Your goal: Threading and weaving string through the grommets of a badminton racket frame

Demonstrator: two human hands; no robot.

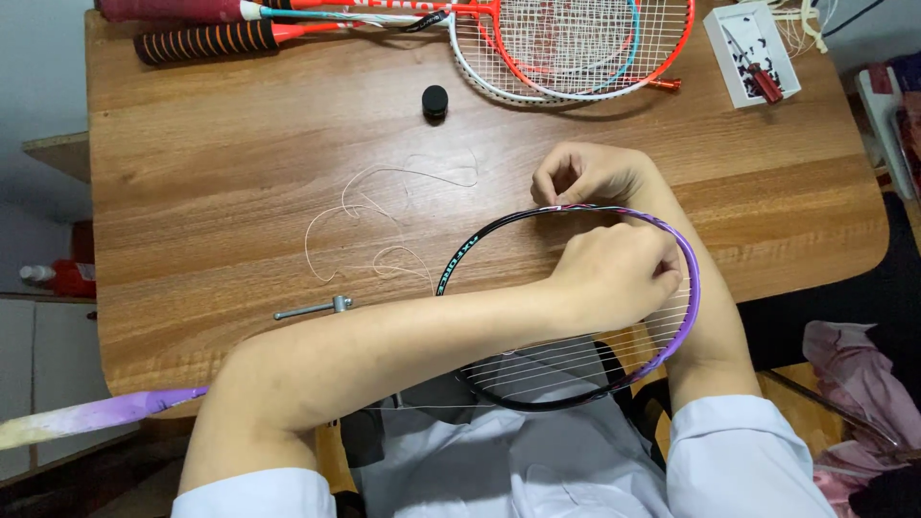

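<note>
- Two bare hands work at a black and purple badminton racket frame [672, 251] that lies partly over the near edge of a brown wooden table [240, 173], its head above the person's lap.
- White rectangular tray [752, 50] at the far right corner holds small dark pieces and a red-handled tool [765, 82]; no label is legible.
- Far edge: a red-framed racket [576, 43] laid over a white-framed racket [480, 72], with a black-and-orange ribbed grip [206, 40] to their left; a small black round cap [435, 100] sits just in front of them.
- Loose white racket string [384, 216] curls on the tabletop left of the frame; a small metal T-shaped tool [315, 308] lies near the left forearm.
- Right hand [585, 175], fingers pinched closed, touches the top of the frame.
- Left hand [614, 278], curled closed over the strung face just inside the purple rim; what it holds is hidden.
- Purple-white racket handle [91, 415] juts off lower left.
</note>
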